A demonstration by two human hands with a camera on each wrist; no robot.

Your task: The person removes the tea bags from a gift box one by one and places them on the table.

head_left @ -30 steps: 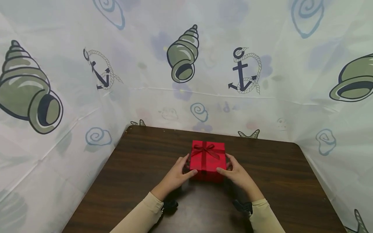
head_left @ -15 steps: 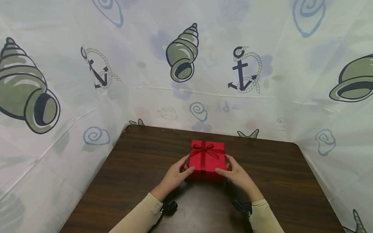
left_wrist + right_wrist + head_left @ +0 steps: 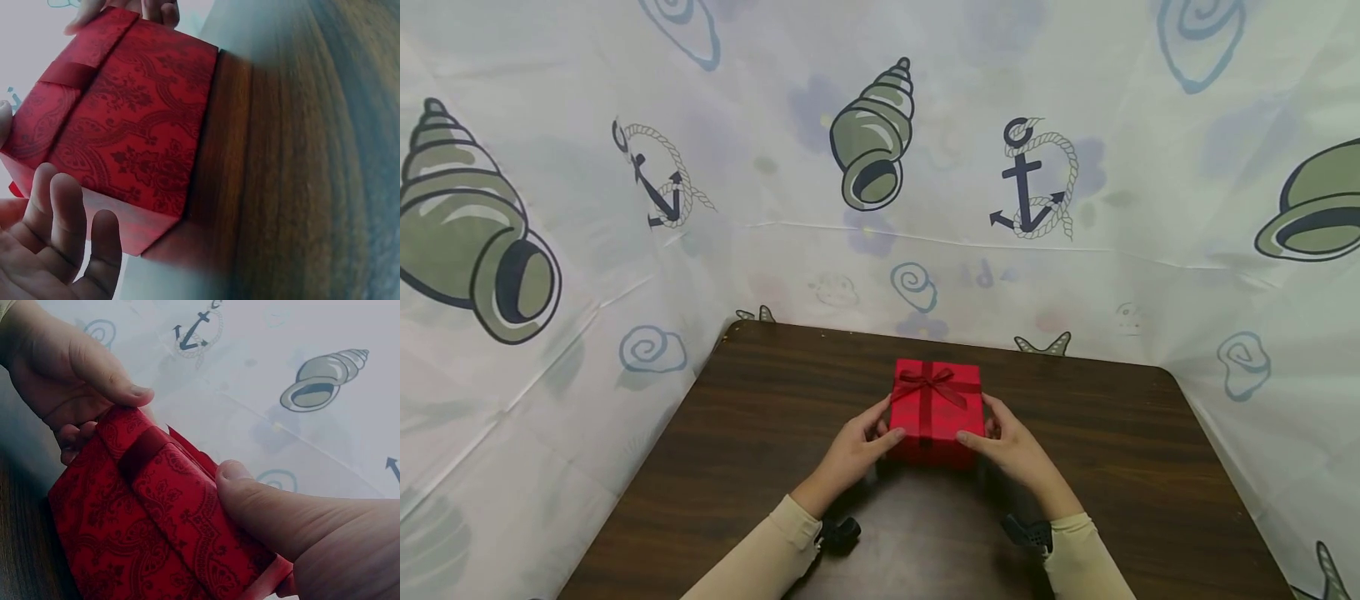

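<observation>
A red gift box point(image 3: 951, 421) with a dark patterned wrap, a dark red ribbon and a bow point(image 3: 931, 382) on its lid sits on the brown wooden table point(image 3: 790, 375). My left hand point(image 3: 853, 450) holds its left side, thumb at the near left corner of the lid. On the opposite side my right hand point(image 3: 1015, 450) grips the box, its thumb on the near right edge. Several curled fingers of the left hand show beside the box wall in the left wrist view. In the right wrist view both thumbs lie along the lid's edge. The box's far side is hidden.
A pale cloth point(image 3: 970, 183) printed with shells and anchors hangs behind the table and along both sides. Dark wrist-worn devices, a left one point(image 3: 838, 533) and a right one point(image 3: 1028, 532), sit at the sleeve cuffs.
My left hand has shifted slightly and its fingers have come closer against the box's left side. The right hand keeps its hold, and the box stays in about the same place.
</observation>
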